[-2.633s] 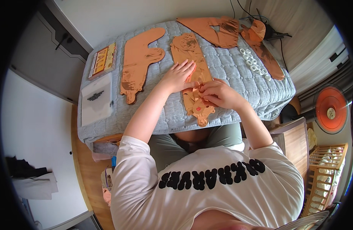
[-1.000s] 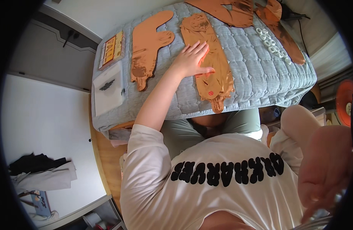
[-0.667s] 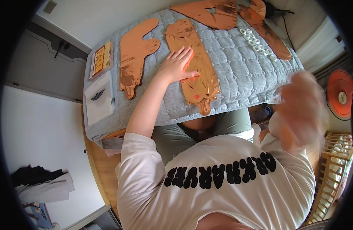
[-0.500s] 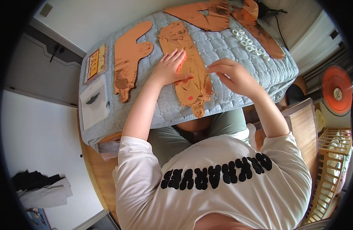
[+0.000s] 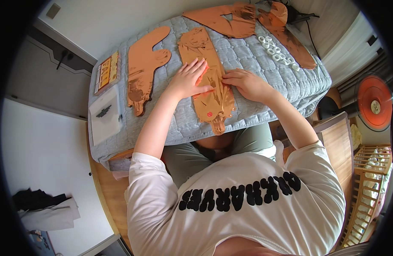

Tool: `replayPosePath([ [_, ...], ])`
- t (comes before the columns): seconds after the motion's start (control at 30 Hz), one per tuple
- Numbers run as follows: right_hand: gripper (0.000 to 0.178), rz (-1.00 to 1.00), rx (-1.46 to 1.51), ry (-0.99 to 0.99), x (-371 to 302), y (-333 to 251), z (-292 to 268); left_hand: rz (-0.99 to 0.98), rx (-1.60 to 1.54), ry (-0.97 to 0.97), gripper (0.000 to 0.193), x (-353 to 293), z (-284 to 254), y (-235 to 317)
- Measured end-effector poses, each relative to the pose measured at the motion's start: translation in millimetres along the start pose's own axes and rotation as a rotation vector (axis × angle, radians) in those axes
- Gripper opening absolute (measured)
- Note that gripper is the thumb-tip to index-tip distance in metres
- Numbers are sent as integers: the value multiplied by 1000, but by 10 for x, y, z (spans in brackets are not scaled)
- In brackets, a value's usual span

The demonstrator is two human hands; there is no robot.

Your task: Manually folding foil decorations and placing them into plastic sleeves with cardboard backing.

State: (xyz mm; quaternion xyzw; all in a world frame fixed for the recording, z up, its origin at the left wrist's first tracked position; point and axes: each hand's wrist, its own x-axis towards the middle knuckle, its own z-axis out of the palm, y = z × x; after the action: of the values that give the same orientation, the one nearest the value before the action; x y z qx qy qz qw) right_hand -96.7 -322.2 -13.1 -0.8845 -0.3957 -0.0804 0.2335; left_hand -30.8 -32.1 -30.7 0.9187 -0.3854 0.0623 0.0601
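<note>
A flat, deflated copper-coloured foil balloon (image 5: 211, 100) lies creased on the bed before me, its narrow tab pointing toward me. My left hand (image 5: 192, 80) rests on its left side with the fingers outstretched. Some bright orange-red material (image 5: 201, 77) shows at that hand's fingertips. A small red spot (image 5: 209, 114) is near the balloon's lower end. At the right edge of the foil, my right hand (image 5: 247, 84) has its fingers drawn together, gripping the edge; the thumb is mostly hidden. Another flat foil balloon (image 5: 145, 68) with a curved outline lies to the left.
More copper foil balloons (image 5: 226, 21) lie at the bed's far side. Several small white rings (image 5: 276, 53) sit at the far right. A boxed set (image 5: 107, 73) and a translucent pouch (image 5: 105, 114) lie at the left edge. Beyond the bed's right side stands an orange fan (image 5: 375, 102).
My right hand has moved left and closed at the balloon's right edge, where the foil is now creased upward. The balloon's lower end has shifted slightly left. My left hand stays on it.
</note>
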Motion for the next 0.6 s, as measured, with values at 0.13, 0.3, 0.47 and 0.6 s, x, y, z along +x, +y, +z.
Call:
replayPosePath([
  [0.13, 44, -73, 20, -9, -160, -180, -55, 43, 8, -19, 102, -117, -25, 95],
  [0.3, 47, -152, 30, 60, -295, -392, -6, 109, 36, -21, 105, -298, -40, 271],
  [0.47, 47, -310, -146, 97, -280, -443, 114, 101, 44, -29, 105, -368, -69, 349],
  [0.6, 43, -379, -135, 99, -284, -412, 197, 86, 20, -53, 105, -383, -93, 364],
])
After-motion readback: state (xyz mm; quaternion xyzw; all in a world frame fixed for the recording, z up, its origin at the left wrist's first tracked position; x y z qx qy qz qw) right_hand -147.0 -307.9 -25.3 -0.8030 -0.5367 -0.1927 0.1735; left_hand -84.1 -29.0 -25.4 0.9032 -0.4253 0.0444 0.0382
